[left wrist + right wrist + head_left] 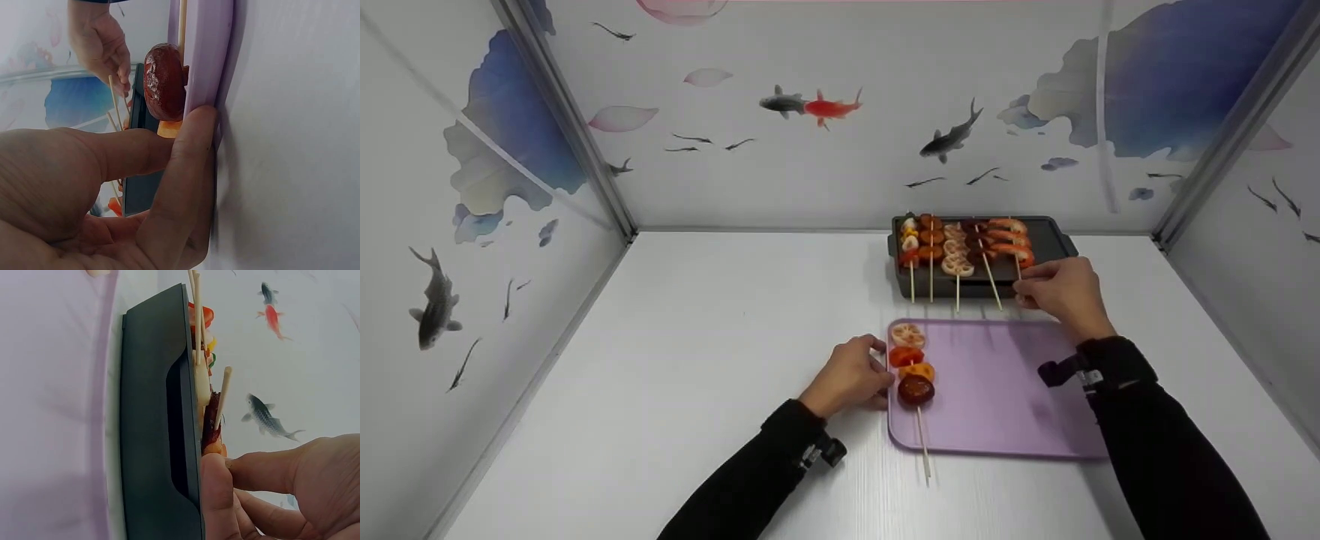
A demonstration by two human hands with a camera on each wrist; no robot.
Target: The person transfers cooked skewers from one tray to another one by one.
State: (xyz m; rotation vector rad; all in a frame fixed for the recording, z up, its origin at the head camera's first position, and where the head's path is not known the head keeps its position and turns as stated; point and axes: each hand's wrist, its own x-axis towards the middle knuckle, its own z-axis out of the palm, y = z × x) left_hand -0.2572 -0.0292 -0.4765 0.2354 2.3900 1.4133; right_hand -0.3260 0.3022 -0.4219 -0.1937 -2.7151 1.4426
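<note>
My right hand (pixel 1065 294) pinches the stick end of a shrimp skewer (pixel 1009 238) at the right of a row of skewers on a black grill (pixel 1051 244). In the right wrist view, the thumb and fingers meet beside the grill's front rim; the stick is mostly hidden there. My left hand (pixel 847 375) holds the left edge of a purple tray (pixel 997 401), thumb at the rim. One skewer (pixel 916 391) lies along that side of the tray, carrying a lotus root slice, red and orange pieces and a brown mushroom cap. Its bare stick overhangs the tray's front edge.
Beside the shrimp on the grill lie a dark meat skewer (pixel 976 244), a lotus root skewer (pixel 957 259), a skewer of round brown slices (pixel 931 236) and a mixed vegetable skewer (pixel 910 240). White panels painted with fish (pixel 951 139) enclose the white table (pixel 697 337).
</note>
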